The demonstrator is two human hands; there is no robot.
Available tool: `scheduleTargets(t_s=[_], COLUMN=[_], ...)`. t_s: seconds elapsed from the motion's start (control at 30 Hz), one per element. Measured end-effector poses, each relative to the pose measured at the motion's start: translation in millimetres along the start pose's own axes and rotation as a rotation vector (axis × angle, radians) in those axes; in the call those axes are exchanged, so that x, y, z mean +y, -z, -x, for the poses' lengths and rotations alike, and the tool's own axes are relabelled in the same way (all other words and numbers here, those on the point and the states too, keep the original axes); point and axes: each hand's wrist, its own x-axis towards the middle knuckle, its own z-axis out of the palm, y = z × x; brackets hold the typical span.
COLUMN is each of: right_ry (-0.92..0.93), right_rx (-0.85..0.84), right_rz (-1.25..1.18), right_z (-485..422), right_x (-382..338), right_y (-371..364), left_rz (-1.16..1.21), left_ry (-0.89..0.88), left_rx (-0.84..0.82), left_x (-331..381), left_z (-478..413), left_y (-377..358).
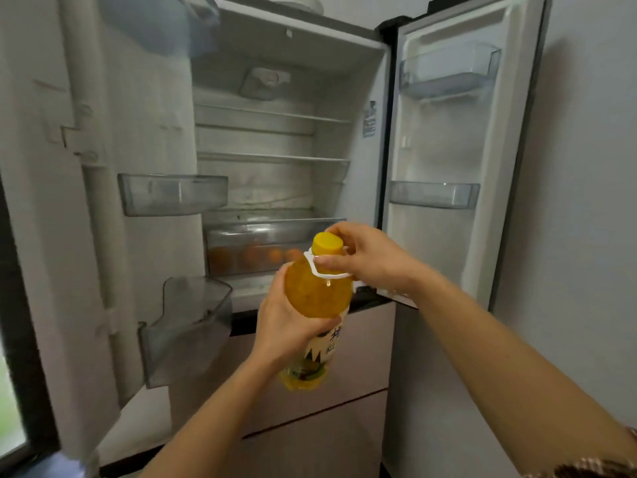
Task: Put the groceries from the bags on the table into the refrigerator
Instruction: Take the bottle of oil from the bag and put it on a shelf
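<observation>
Juice bottle (317,298), orange liquid, yellow cap (327,243), label low on the body. It's in the air in front of the open refrigerator (269,132), about level with the bottom drawer and not inside yet. It's tilted, cap toward the fridge.

Left hand (286,326) is wrapped around the bottle's mid-body, thumb across the front. Right hand (372,260) is at the neck, fingers (332,260) pinching the white carry ring (312,267) just under the cap.

Both fridge doors are swung wide. Clear drawer (262,232) holds round orange items (255,257), probably oranges, but it's blurry through the plastic. Glass shelves (272,158) sit above the drawer. Left door has a mid bin (172,194) and a lower bin (186,326). Right door has an upper bin (448,69) and a mid bin (434,194).
</observation>
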Motion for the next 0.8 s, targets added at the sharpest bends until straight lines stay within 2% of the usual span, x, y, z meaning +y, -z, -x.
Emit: scheduleTargets(t_s=[0.13, 0.33, 0.6, 0.8], right_ry=[0.084, 0.352, 0.671, 0.834], right_rx=[0.031, 0.163, 0.319, 0.42], right_rz=[-0.048, 0.0, -0.131, -0.275], right_z=[-65.9, -163.4, -263.6, -316.4], right_x=[26.8, 54.6, 58.5, 54.6], right_y=[30.0, 72.4, 122.9, 127.0], left_rz=[-0.001, -0.045, -0.295, -0.409], left_ry=[-0.067, -0.205, -0.468, -0.601], left_rx=[0.097, 0.25, 0.468, 0.552], left_x=[-6.2, 2.3, 34.6, 43.4], left_z=[-77.5, -193.4, -316.4, -377.8], left_y=[-19.7, -34.7, -9.8, 17.3])
